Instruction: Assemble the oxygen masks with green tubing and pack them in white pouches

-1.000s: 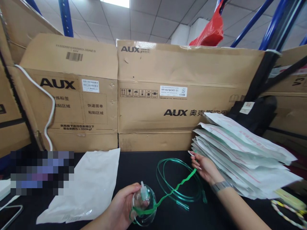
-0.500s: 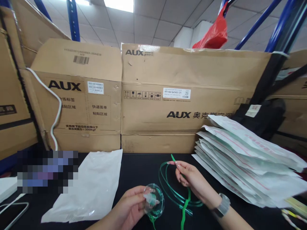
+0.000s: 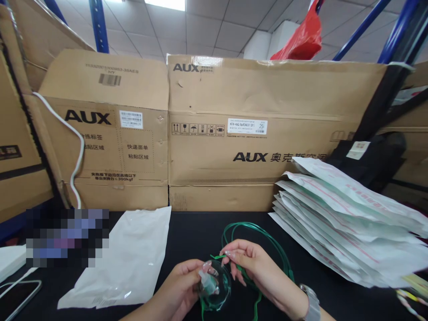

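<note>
A clear oxygen mask [image 3: 219, 292] with a pale connector is gripped by my left hand [image 3: 187, 285], low in the middle of the view. Just right of it, my right hand [image 3: 257, 267] pinches the end of a flat green strap [image 3: 218, 257] between thumb and fingertips, close to the mask's upper rim. More of the strap hangs below my right hand toward the lower edge. Behind that hand, coiled green tubing [image 3: 267, 235] lies on the black table; my hand hides part of it.
A white plastic bag [image 3: 133, 254] lies flat on the left, near a phone [image 3: 20, 298]. On the right stands a stack of white packets [image 3: 341, 223]. Large cardboard boxes [image 3: 217, 156] wall off the back of the table.
My right hand has come down and left, bringing the strap's end beside the mask. The tubing coil now lies behind my hand. My left hand keeps hold of the mask.
</note>
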`<control>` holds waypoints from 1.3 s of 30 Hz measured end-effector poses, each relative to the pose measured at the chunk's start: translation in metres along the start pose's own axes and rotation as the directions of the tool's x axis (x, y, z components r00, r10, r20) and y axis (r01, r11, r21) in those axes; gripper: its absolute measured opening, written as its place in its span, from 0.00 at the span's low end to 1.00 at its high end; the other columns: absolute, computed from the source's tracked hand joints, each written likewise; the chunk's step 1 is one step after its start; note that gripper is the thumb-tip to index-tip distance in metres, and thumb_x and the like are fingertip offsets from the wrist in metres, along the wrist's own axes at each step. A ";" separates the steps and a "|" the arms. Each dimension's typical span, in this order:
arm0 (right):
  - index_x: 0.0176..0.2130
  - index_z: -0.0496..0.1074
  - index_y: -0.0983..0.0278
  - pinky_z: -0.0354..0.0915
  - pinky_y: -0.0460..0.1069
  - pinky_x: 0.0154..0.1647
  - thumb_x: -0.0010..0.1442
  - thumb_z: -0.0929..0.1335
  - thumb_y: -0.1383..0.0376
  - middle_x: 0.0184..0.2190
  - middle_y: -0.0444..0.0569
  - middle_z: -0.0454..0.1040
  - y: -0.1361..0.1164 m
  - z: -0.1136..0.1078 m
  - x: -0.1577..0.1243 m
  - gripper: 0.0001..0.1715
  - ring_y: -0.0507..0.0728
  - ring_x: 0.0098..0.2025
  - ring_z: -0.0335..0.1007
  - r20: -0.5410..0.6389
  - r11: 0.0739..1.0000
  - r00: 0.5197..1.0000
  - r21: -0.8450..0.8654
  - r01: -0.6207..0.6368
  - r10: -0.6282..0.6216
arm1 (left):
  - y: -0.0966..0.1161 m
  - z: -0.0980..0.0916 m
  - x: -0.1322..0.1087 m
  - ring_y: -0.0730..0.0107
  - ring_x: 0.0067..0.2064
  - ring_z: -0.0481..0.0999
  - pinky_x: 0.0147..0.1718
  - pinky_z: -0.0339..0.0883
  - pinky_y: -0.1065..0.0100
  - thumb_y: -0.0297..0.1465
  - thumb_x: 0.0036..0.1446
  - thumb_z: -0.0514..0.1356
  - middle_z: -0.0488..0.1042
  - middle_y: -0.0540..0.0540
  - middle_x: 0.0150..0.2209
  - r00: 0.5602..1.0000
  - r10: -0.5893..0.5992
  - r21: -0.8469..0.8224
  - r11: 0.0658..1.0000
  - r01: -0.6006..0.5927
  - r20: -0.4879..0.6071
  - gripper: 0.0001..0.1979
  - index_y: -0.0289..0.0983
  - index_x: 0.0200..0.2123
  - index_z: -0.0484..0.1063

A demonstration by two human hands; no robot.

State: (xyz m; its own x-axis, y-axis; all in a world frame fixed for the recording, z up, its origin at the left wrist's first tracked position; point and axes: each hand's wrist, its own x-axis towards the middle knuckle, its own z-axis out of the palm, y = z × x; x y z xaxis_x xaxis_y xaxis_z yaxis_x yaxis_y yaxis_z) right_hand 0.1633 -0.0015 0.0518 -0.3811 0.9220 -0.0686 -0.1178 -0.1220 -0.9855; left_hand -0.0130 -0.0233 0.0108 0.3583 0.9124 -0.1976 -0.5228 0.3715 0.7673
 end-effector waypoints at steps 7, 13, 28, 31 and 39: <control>0.23 0.67 0.68 0.53 0.41 0.18 0.43 0.74 0.65 0.19 0.43 0.71 0.002 -0.003 0.000 0.13 0.44 0.17 0.59 -0.030 0.998 0.999 0.047 -0.044 0.046 | 0.002 -0.002 0.002 0.76 0.25 0.68 0.27 0.59 0.72 0.27 0.46 0.64 0.72 0.48 0.23 0.999 -0.007 -0.110 0.994 0.012 0.047 0.05 0.31 0.22 0.73; 0.34 0.67 0.65 0.57 0.43 0.16 0.40 0.74 0.60 0.18 0.39 0.70 0.012 -0.004 0.006 0.22 0.49 0.16 0.64 -0.018 0.998 1.000 -0.067 0.005 -0.006 | -0.003 -0.010 0.005 0.75 0.24 0.69 0.26 0.59 0.71 0.26 0.49 0.62 0.73 0.48 0.23 0.997 -0.003 -0.130 0.991 0.013 0.082 0.06 0.33 0.22 0.69; 0.22 0.68 0.66 0.41 0.44 0.17 0.43 0.70 0.53 0.12 0.36 0.55 0.009 -0.005 0.007 0.19 0.45 0.16 0.44 -0.167 0.912 0.978 -0.407 0.050 -0.128 | -0.001 -0.008 0.003 0.68 0.32 0.75 0.35 0.63 0.68 0.28 0.45 0.65 0.78 0.42 0.29 0.997 -0.016 -0.037 0.999 0.018 0.075 0.06 0.31 0.28 0.74; 0.22 0.70 0.65 0.48 0.44 0.20 0.45 0.71 0.57 0.15 0.39 0.61 0.009 -0.003 0.005 0.14 0.47 0.19 0.52 -0.156 0.862 0.972 -0.500 0.077 -0.178 | 0.000 -0.004 0.002 0.70 0.28 0.74 0.30 0.63 0.69 0.30 0.43 0.66 0.77 0.44 0.25 0.998 -0.026 -0.014 1.000 0.027 0.051 0.08 0.32 0.24 0.73; 0.25 0.74 0.62 0.61 0.46 0.32 0.51 0.68 0.64 0.26 0.45 0.73 0.005 0.005 -0.007 0.05 0.54 0.30 0.68 -0.057 0.619 0.946 -0.768 0.163 -0.320 | -0.009 -0.007 0.008 0.73 0.23 0.72 0.25 0.62 0.71 0.34 0.41 0.67 0.75 0.47 0.21 1.000 0.002 0.011 1.000 -0.001 -0.021 0.11 0.32 0.20 0.70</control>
State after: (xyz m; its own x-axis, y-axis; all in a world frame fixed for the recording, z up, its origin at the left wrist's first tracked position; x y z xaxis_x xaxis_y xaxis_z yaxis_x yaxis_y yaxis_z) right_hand 0.1606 -0.0106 0.0478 -0.2702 0.9319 0.2420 0.5696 0.3574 -0.7401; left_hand -0.0106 -0.0179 -0.0024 0.3412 0.9164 -0.2092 -0.5150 0.3684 0.7740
